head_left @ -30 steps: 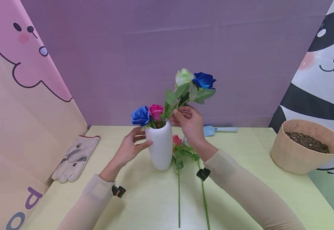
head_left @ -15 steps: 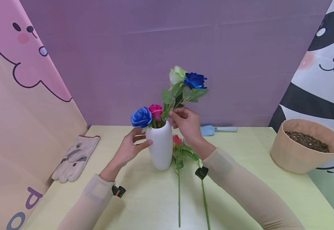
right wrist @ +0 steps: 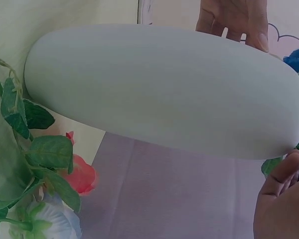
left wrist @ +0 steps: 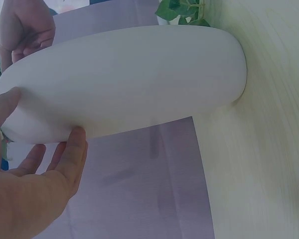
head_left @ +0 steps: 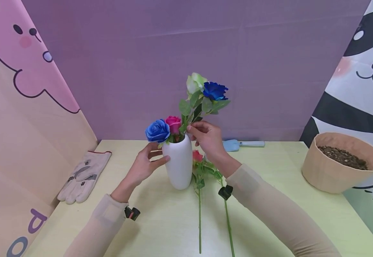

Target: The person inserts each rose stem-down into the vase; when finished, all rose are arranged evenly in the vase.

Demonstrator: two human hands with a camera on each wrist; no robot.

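The white vase (head_left: 179,167) stands upright on the table. My left hand (head_left: 143,162) holds its upper left side, with thumb and fingers round the wall. A lighter blue rose (head_left: 157,131) and a pink rose (head_left: 173,124) stick out of its mouth. My right hand (head_left: 208,140) pinches green stem right at the rim, below a pale green-white rose (head_left: 195,84) and a dark blue rose (head_left: 215,91). I cannot tell whether one or both stems lie between those fingers. In the right wrist view the fingertips (right wrist: 289,162) are at the vase's rim.
A red rose (head_left: 197,156) and a pale blue-white flower (right wrist: 55,219) lie right of the vase, long stems toward me. Behind is a light-blue trowel (head_left: 231,145). Work gloves (head_left: 85,176) lie left; a tan pot (head_left: 328,178) with soil (head_left: 342,157) stands right.
My right hand has moved slightly left toward the vase mouth. The pale green-white and dark blue roses have shifted left with it and stand a bit more upright. The left hand and vase stay put.
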